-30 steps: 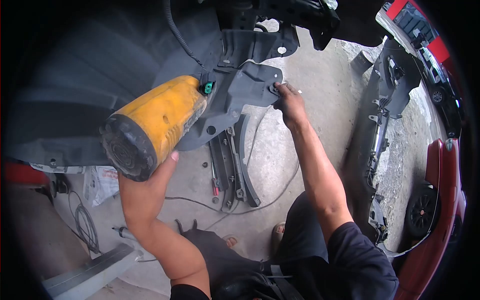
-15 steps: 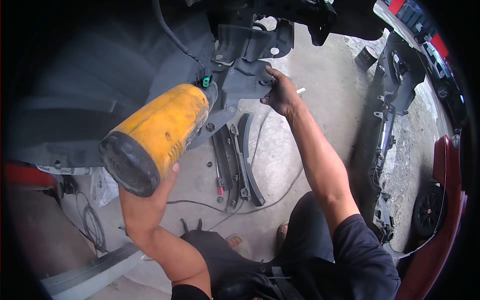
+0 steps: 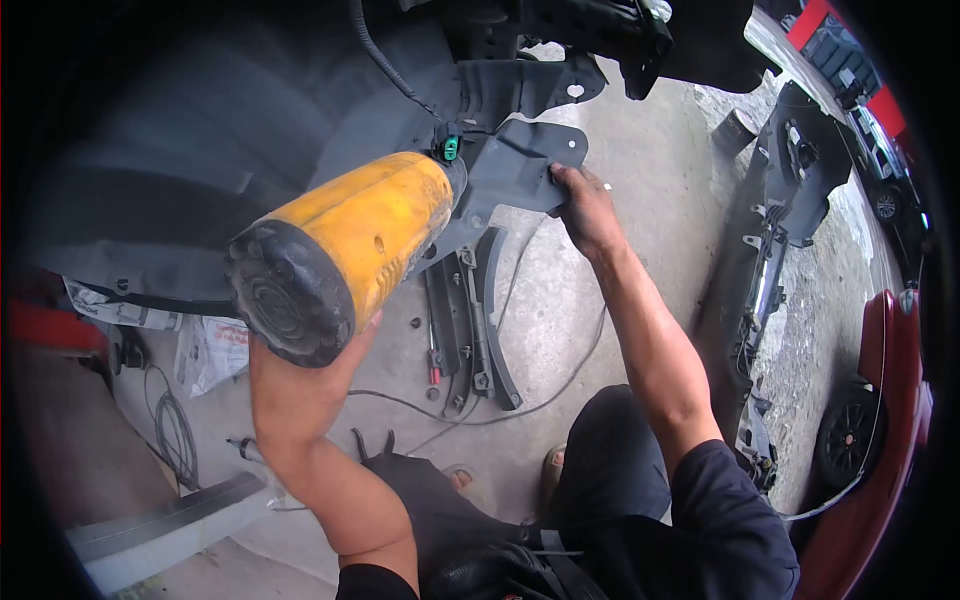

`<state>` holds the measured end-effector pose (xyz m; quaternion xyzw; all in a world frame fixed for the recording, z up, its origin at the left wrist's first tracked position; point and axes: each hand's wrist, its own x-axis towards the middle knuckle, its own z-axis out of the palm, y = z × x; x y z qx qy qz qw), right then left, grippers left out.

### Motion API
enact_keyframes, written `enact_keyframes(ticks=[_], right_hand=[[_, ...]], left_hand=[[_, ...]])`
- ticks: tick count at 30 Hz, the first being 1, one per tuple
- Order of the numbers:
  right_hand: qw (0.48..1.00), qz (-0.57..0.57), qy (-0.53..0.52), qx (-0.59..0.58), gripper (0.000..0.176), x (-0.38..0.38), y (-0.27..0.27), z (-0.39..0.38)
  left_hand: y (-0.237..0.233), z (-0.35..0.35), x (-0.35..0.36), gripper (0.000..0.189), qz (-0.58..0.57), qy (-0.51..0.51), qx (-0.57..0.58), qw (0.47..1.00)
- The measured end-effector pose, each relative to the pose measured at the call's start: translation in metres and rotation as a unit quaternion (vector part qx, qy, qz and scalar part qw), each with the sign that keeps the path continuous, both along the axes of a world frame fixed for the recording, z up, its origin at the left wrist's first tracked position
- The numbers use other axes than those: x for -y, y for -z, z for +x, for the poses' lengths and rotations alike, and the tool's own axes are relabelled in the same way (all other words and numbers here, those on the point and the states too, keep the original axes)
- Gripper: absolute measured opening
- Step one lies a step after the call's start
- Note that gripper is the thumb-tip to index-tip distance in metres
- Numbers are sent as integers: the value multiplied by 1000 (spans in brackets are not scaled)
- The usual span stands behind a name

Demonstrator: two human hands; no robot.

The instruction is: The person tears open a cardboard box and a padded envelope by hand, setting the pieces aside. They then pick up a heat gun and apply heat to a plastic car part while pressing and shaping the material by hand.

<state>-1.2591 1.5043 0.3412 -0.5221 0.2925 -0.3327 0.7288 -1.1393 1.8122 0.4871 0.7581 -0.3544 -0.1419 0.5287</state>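
Observation:
My left hand (image 3: 318,382) is wrapped round the underside of a yellow power tool (image 3: 375,225) with a scuffed black end cap; most of the fingers are hidden beneath it. The tool's front end points at the dark plastic liner (image 3: 300,150), and its tip is out of sight behind the body. Just above that end hangs a green-and-black wire connector (image 3: 449,146). With thumb on top, my right hand (image 3: 588,212) pinches the outer edge of the liner's flap (image 3: 515,165).
Long dark trim strips (image 3: 490,310) and a red-handled screwdriver (image 3: 434,365) lie on the concrete floor. A black cable (image 3: 540,408) crosses it. A large bumper (image 3: 765,270) stands to the right, near a red car (image 3: 890,400). A can (image 3: 735,130) sits beyond.
My right hand has closed from spread fingers onto the flap's edge. The tool and the liner appear shifted slightly rightward in view.

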Motion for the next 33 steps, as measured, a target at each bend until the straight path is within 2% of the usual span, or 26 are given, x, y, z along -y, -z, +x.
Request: enact_keyframes(ticks=[8,10,17,25,30,33], right_hand=[[994,66,70,60,27,-28,1,-2],[997,31,60,36,27,-28,-5,-5],[994,54,90,25,26,-44,3,-2],[996,12,94,6,26,-40,2,-2],[997,23,73,8,25,-31,-1,-5],[997,34,62,18,25,-28,0,-6]], left_hand=[[-2,-6,-1,45,-7,6,41,999],[-2,-5,0,45,8,10,40,999],[-2,-5,9,42,-7,17,37,999],[2,-12,14,42,-11,2,50,999],[-11,-15,1,42,22,-74,-10,997],[-16,-17,-12,41,29,-91,7,995]])
